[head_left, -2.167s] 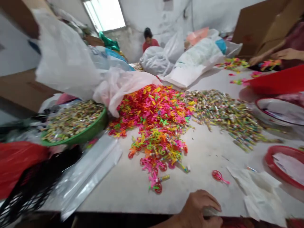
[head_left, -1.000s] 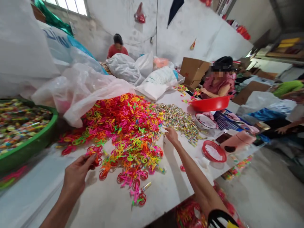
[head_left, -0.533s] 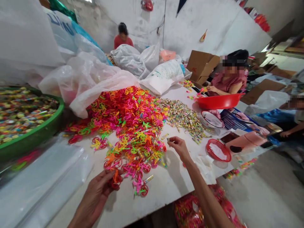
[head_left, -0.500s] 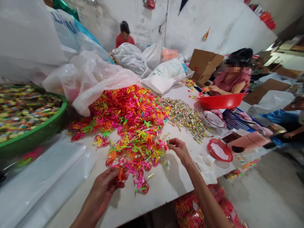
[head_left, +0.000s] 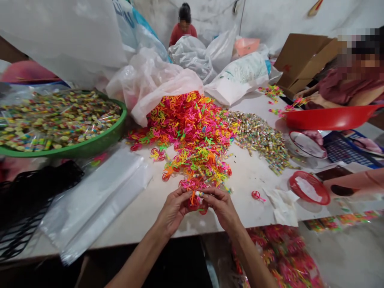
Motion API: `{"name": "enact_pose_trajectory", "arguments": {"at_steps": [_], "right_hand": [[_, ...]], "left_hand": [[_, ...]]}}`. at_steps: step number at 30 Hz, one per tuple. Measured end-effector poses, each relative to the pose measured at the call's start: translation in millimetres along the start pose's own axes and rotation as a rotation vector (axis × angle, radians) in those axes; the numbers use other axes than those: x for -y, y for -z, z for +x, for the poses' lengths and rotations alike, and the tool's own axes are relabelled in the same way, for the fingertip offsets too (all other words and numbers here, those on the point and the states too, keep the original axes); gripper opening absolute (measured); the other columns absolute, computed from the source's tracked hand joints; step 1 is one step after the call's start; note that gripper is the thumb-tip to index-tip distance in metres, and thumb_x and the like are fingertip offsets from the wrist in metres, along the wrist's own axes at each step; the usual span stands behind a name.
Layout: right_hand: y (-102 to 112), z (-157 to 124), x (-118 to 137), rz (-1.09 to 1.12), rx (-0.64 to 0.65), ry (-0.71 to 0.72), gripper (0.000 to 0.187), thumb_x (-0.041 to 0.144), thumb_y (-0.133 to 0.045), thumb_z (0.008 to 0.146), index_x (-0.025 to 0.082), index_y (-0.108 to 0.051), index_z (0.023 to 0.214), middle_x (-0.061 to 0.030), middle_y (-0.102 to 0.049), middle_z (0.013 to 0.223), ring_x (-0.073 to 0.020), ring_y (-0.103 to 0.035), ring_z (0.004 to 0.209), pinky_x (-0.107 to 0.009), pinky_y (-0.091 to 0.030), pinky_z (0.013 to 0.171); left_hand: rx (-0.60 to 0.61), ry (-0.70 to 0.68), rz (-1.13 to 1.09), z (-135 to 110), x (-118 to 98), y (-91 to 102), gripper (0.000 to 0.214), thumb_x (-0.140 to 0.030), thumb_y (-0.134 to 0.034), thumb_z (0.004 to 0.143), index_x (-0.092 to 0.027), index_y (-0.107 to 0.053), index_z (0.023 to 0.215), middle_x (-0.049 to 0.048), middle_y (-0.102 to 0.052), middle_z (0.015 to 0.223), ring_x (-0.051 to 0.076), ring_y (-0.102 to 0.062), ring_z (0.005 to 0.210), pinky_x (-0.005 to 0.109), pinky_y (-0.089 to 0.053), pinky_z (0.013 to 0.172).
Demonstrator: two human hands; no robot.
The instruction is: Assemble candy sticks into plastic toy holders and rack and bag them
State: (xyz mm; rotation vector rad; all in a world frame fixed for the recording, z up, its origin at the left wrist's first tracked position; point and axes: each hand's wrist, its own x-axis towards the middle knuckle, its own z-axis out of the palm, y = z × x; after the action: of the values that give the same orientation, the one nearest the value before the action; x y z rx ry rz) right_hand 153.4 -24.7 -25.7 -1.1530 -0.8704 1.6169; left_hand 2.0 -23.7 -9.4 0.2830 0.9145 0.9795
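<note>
My left hand and my right hand meet at the table's near edge. Between them they pinch a small red and orange plastic toy bicycle; a tiny wrapped candy roll sits at my right fingertips against it. Just beyond lies a big heap of neon toy bicycles. To its right spreads a pile of small wrapped candy rolls. One loose red toy bicycle lies on the white table right of my hands.
A green basin of packed pieces and clear plastic bags lie at left, a black mesh basket nearer. A small red basket, a red bowl and a seated person are right. Another person sits behind white sacks.
Both hands have drawn back from the heaps to the near edge and come together, the left bringing a toy bicycle, the right a candy roll. The view tilted down.
</note>
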Motion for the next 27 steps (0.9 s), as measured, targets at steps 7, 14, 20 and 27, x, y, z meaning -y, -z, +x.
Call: {"name": "enact_pose_trajectory", "arguments": {"at_steps": [7, 14, 20, 27], "right_hand": [[-1, -7, 3, 0.003, 0.021, -0.04, 0.022, 0.025, -0.074, 0.062, 0.015, -0.071, 0.082, -0.0042, -0.069, 0.062, -0.0132, -0.06, 0.051, -0.025, -0.047, 0.052], [1, -11, -10, 0.012, -0.042, -0.044, 0.021, 0.023, -0.077, 0.058, 0.017, -0.072, 0.078, -0.0025, -0.068, 0.059, -0.0128, -0.06, 0.051, -0.025, -0.048, 0.054], [-5, -21, -7, 0.008, 0.031, -0.003, 0.017, 0.023, -0.075, 0.06, 0.018, -0.073, 0.076, -0.0012, -0.066, 0.062, -0.0132, -0.06, 0.052, -0.026, -0.049, 0.054], [-20, -28, -15, -0.238, -0.144, 0.197, 0.012, 0.02, -0.066, 0.068, 0.022, -0.073, 0.078, -0.0012, -0.063, 0.07, -0.0134, -0.059, 0.06, -0.025, -0.049, 0.057]], "left_hand": [[0.037, -0.017, 0.121, -7, 4, 6.7, 0.019, -0.027, -0.07, 0.065, -0.011, -0.062, 0.073, 0.0045, -0.067, 0.065, 0.012, -0.061, 0.056, 0.023, -0.049, 0.057], [-0.066, -0.021, 0.102, -8, 16, 10.1, 0.021, -0.028, -0.073, 0.06, -0.012, -0.062, 0.069, 0.0027, -0.065, 0.061, 0.011, -0.058, 0.053, 0.025, -0.048, 0.055], [0.016, 0.106, 0.148, -11, 12, 19.3, 0.021, -0.026, -0.074, 0.06, -0.011, -0.065, 0.071, 0.0041, -0.065, 0.063, 0.012, -0.058, 0.055, 0.025, -0.047, 0.056], [-0.081, -0.126, 0.292, 1, 26, 18.7, 0.025, -0.033, -0.075, 0.057, -0.011, -0.066, 0.067, 0.0019, -0.064, 0.059, 0.011, -0.055, 0.054, 0.023, -0.045, 0.056]]}}
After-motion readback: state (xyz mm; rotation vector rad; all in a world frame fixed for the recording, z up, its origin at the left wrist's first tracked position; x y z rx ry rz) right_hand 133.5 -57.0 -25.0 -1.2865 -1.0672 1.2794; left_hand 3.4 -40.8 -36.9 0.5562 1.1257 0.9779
